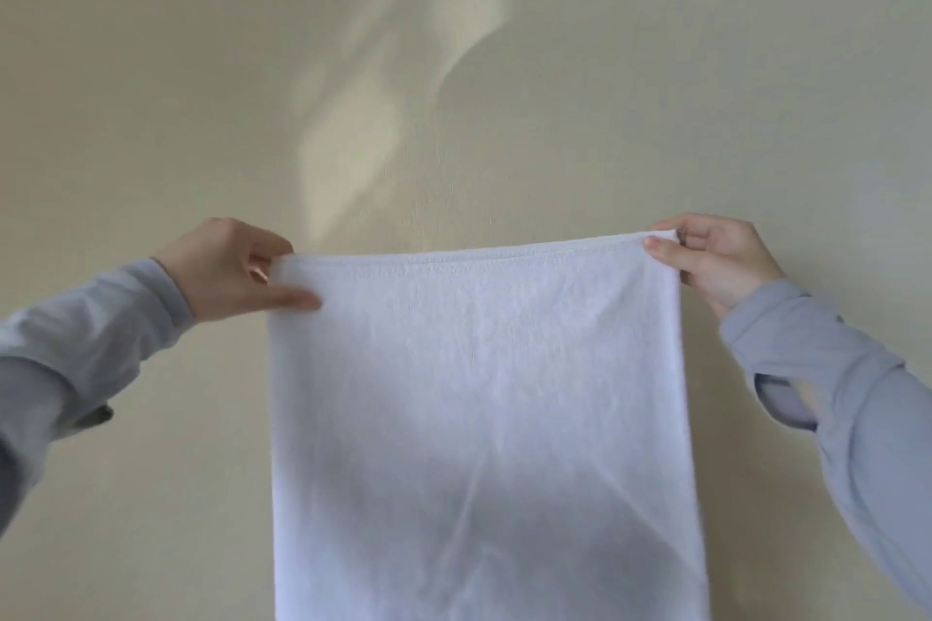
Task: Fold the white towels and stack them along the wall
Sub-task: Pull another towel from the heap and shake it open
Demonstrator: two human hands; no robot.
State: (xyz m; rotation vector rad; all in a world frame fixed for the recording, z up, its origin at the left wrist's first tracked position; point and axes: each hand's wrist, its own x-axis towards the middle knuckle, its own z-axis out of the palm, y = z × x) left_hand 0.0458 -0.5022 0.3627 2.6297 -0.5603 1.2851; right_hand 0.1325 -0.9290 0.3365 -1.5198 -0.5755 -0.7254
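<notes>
Towel (479,408) hangs flat before the wall (201,66), its top corners pinched between thumb and fingers by the left hand (229,267) and right hand (716,257).

Long pale grey-blue sleeves (75,343), perhaps thumbholed

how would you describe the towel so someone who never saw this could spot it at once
A beige wall fills the view. In front of it, at the centre, the white towel hangs flat, its top corners pinched by the left hand and right hand. It is the only white cloth, with a stitched hem along its top edge, unlike the pale blue-grey sleeves beside it.
</notes>
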